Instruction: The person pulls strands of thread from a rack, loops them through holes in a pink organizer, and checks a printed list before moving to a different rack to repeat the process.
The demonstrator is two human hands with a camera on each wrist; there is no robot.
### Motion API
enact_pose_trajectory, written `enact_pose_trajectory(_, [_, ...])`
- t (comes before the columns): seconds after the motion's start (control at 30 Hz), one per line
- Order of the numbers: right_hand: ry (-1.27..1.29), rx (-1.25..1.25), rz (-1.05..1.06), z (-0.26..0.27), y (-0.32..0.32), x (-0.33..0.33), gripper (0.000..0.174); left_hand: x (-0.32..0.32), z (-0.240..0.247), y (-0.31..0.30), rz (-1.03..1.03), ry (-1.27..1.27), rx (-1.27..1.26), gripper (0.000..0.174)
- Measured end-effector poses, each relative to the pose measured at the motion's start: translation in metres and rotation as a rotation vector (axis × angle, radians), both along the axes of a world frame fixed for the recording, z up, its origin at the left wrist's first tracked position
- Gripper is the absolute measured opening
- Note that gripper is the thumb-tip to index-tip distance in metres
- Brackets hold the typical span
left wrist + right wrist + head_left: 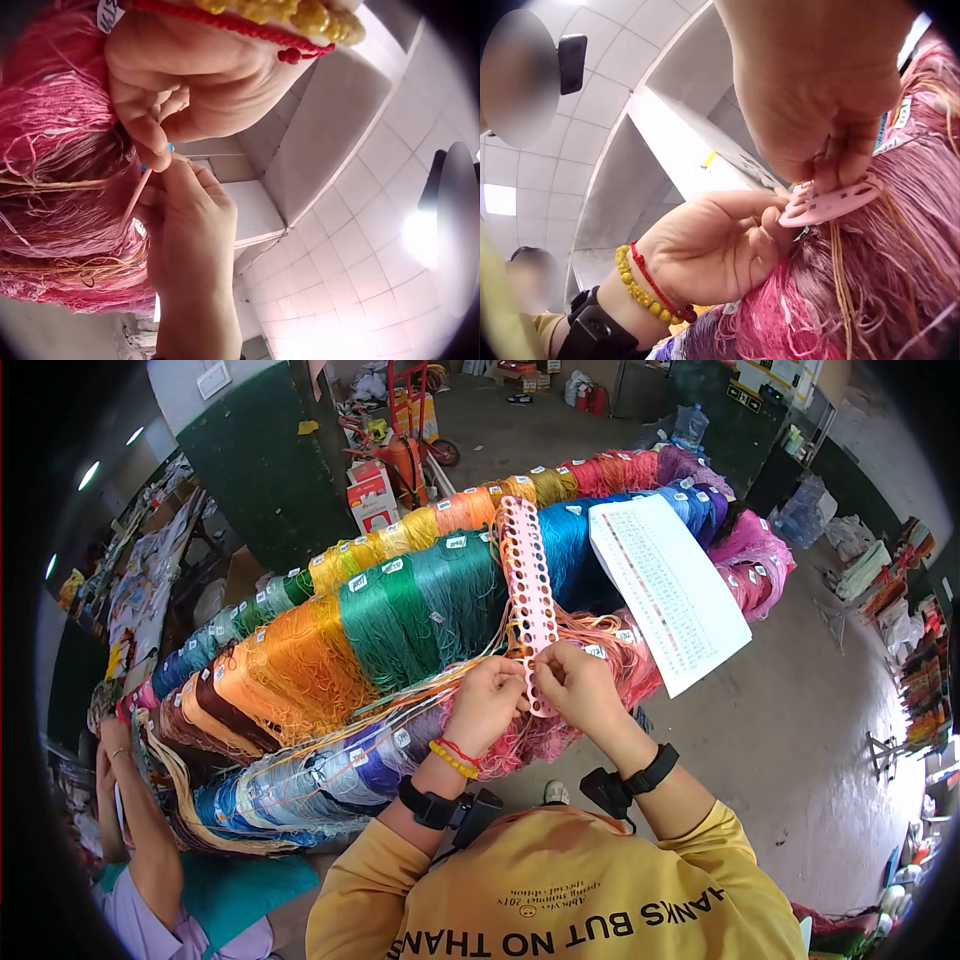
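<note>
A long pink thread card [530, 585] with rows of round holes lies across the hanging skeins, strands hanging from its holes. My left hand [490, 700] is at its near end; in the right wrist view the left thumb and fingers [769, 221] pinch the card's end. My right hand [578, 685] meets it from the other side, fingers curled down over the pink card [829, 206] and pinching its edge. Orange-tan strands [840, 277] hang below it. Pink and mauve skeins [67, 202] fill the space just under both hands. The fingertips partly hide the holes there.
Rows of labelled skeins, orange [290, 660], green [390, 605] and blue [570, 550], hang on long racks before me. A printed chart sheet [670, 590] lies over the skeins at right. Another person's arm [145, 800] reaches in at left. A red hand truck [405, 460] stands behind.
</note>
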State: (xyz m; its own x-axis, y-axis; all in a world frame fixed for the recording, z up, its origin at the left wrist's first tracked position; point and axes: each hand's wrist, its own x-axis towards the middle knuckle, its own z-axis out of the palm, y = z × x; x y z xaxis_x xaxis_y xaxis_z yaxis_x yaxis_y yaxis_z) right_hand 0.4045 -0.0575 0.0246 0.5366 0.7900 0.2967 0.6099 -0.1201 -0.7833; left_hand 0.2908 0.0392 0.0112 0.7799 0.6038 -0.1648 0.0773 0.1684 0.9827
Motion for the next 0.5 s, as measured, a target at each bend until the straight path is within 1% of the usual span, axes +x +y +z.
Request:
enact_pose_trajectory(0.07, [-0.004,-0.027,0.018,0.003,0.001,0.001,0.011,0.003,0.007,0.000,0.011,0.020,0.002,0.013])
enact_pose_trajectory(0.2, [-0.115,0.038,0.061,-0.003,0.001,0.005,0.010,0.008,0.007,0.001,0.002,0.039,0.050,0.012])
enact_pose_trajectory(0.3, [-0.199,0.061,0.089,-0.003,0.000,0.007,0.010,0.009,0.005,0.003,0.018,0.074,-0.004,0.010])
enact_pose_trajectory(0.37, [-0.223,0.057,0.091,-0.004,0.001,0.008,0.010,0.009,0.005,0.003,0.018,0.081,0.012,0.009])
enact_pose_trajectory(0.4, [-0.128,0.021,0.103,-0.003,0.001,0.009,0.011,0.009,0.006,0.003,0.018,0.085,0.021,0.009])
enact_pose_trajectory(0.47, [0.062,-0.053,0.125,0.001,0.000,0.011,0.011,0.002,0.004,0.005,0.053,0.044,0.128,0.007])
enact_pose_trajectory(0.5, [0.008,-0.076,0.139,0.002,-0.001,0.013,0.011,-0.002,0.005,0.008,0.070,0.024,0.182,0.007])
